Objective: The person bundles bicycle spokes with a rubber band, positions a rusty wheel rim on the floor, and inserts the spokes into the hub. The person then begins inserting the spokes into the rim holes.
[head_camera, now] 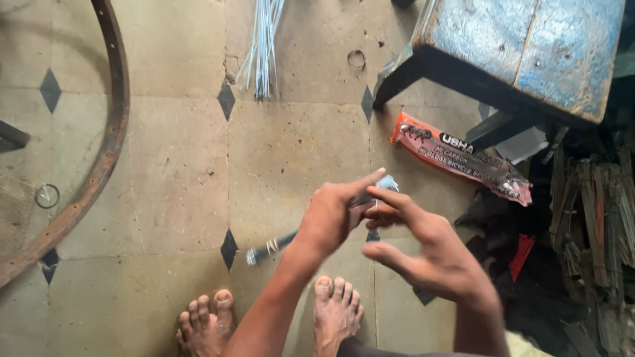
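Note:
My left hand grips a bundle of thin metal spokes wrapped in silvery paper; the bundle slants from lower left up to my fingers. My right hand is beside it, its fingertips touching the torn wrapper end at the bundle's top. Both hands are above the tiled floor, with my bare feet below them.
A rusty wheel rim curves along the left. Loose silver spokes lie at the top. A worn blue wooden stool stands at upper right, an orange packet beside it. Dark clutter and wooden sticks fill the right edge.

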